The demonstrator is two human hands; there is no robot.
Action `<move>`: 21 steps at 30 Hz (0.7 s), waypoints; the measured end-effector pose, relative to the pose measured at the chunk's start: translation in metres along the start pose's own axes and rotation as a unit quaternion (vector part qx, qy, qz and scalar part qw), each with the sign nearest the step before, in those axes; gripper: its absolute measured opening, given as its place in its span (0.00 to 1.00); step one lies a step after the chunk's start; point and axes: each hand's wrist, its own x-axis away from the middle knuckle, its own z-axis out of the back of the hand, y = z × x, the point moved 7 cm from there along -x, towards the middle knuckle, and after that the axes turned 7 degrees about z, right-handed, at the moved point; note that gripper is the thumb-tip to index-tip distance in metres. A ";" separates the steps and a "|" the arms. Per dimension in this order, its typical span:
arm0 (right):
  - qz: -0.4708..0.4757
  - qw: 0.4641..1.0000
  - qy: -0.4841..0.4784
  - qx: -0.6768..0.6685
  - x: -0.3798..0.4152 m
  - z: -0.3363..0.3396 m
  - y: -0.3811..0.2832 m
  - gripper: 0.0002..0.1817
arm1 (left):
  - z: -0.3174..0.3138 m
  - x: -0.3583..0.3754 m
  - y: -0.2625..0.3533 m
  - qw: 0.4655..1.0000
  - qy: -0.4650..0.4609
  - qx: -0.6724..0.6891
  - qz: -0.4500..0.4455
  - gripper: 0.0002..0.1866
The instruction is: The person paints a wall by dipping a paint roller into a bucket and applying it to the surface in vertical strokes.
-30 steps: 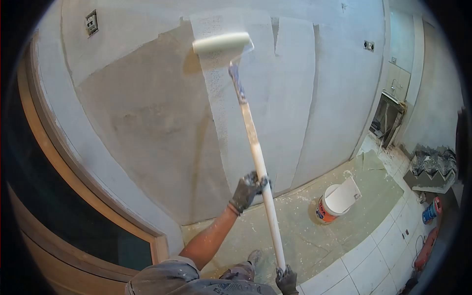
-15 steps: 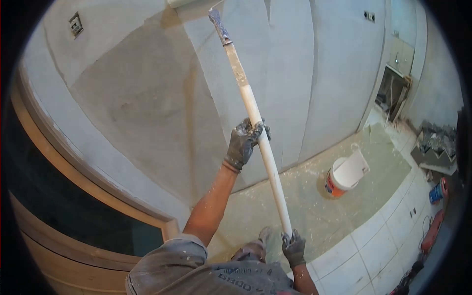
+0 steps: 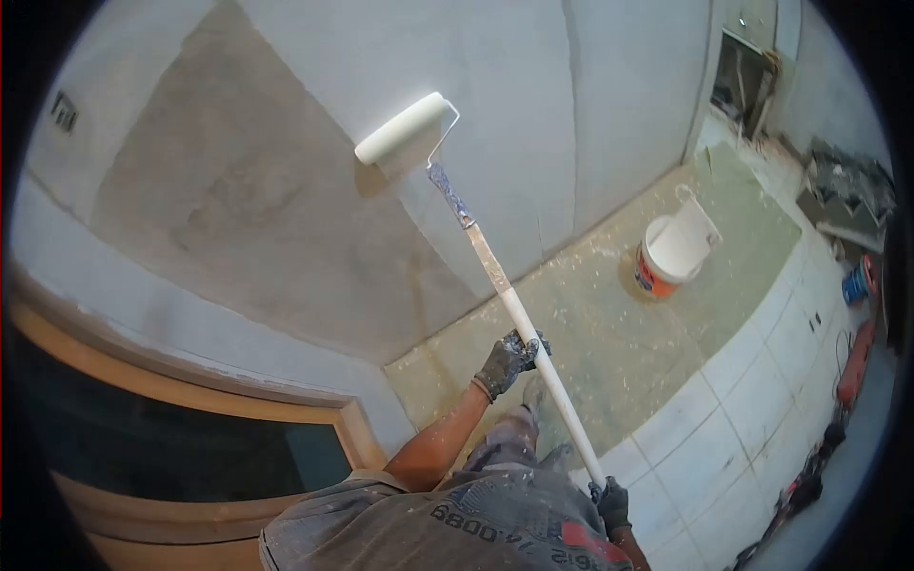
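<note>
A paint roller (image 3: 402, 128) with a white sleeve lies against the wall (image 3: 495, 95), near the border between its pale and darker grey areas. Its frame joins a long white pole (image 3: 547, 366) by a purple-stained handle (image 3: 449, 195). My left hand (image 3: 507, 364), in a dark stained glove, is wrapped round the middle of the pole. Close to my body, my right hand (image 3: 611, 502), also gloved, is closed on the pole's lower end.
A white and orange bucket (image 3: 657, 276) holding a white tray (image 3: 687, 238) stands on a spattered green floor sheet (image 3: 609, 333). White tiles (image 3: 705, 447) border the sheet. A wood-framed opening (image 3: 362, 433) is at lower left; tools and a blue can (image 3: 855, 285) are at right.
The roller sleeve has come down into full view on the wall. Both hands and the pole are lower and further right in the picture, and the view has shifted.
</note>
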 end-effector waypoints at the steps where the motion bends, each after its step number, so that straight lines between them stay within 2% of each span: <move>1: 0.002 1.000 0.003 0.030 0.010 -0.002 0.007 0.23 | 0.003 -0.002 -0.017 1.000 -0.002 0.000 0.019 0.19; 2: -0.041 0.998 -0.034 0.037 0.020 -0.009 0.019 0.22 | 0.007 -0.003 -0.034 1.000 0.001 0.004 0.030 0.18; 3: -0.009 0.996 -0.034 0.087 0.029 -0.011 0.022 0.22 | 0.011 -0.004 -0.050 0.999 0.003 0.008 0.040 0.18; 7: -0.074 0.991 -0.079 0.080 0.060 -0.030 0.050 0.26 | 0.025 -0.009 -0.112 0.995 0.000 -0.018 0.096 0.21; 9: -0.099 0.987 -0.083 0.092 0.064 -0.026 0.034 0.26 | 0.034 -0.017 -0.125 0.992 -0.021 -0.039 0.117 0.21; 14: -0.177 0.967 -0.134 0.122 0.061 -0.017 0.011 0.23 | 0.082 -0.042 -0.192 0.971 0.029 -0.101 0.215 0.21; 17: -0.211 0.957 -0.135 0.144 0.051 -0.015 -0.006 0.23 | 0.109 -0.064 -0.239 0.969 0.020 -0.012 0.246 0.21; 19: -0.216 0.954 -0.125 0.169 0.041 -0.019 -0.020 0.23 | 0.124 -0.075 -0.260 0.944 0.080 0.138 0.288 0.18; 21: -0.224 0.956 -0.118 0.147 0.017 -0.019 -0.040 0.22 | 0.143 -0.098 -0.278 0.930 0.107 0.191 0.294 0.15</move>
